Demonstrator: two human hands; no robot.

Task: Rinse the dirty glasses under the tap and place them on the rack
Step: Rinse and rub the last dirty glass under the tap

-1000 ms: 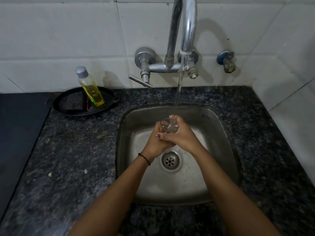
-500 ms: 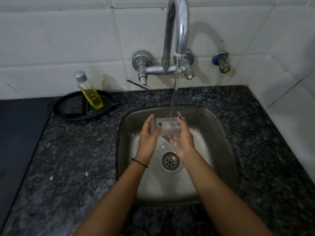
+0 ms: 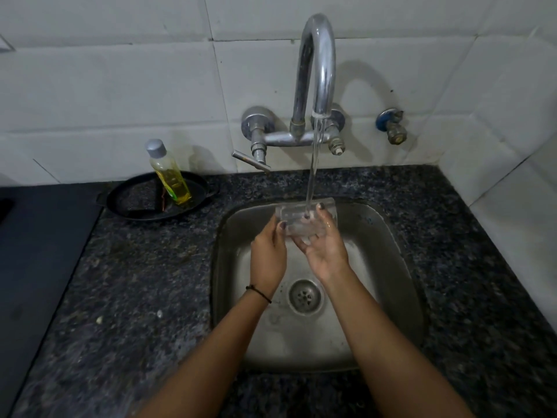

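Note:
A clear glass (image 3: pixel 297 220) lies on its side over the steel sink (image 3: pixel 391 267), under the stream from the chrome tap (image 3: pixel 319 70). Water strikes its right end. My left hand (image 3: pixel 268 254) holds the glass at its left end, thumb on the side. My right hand (image 3: pixel 324 248) cups it from below and from the right, with fingertips curled over the far edge. No rack is in view.
A bottle of yellow liquid (image 3: pixel 170 176) stands in a black pan (image 3: pixel 135 203) on the dark granite counter (image 3: pixel 135 282), left of the sink. A black surface (image 3: pixel 39 251) covers the far left. White tiled walls close the back and right. The drain (image 3: pixel 305 295) sits below my hands.
The glass went from upright, clasped by both hands, to lying sideways under the stream. My hands have spread apart to its two ends, and the view has tilted up slightly.

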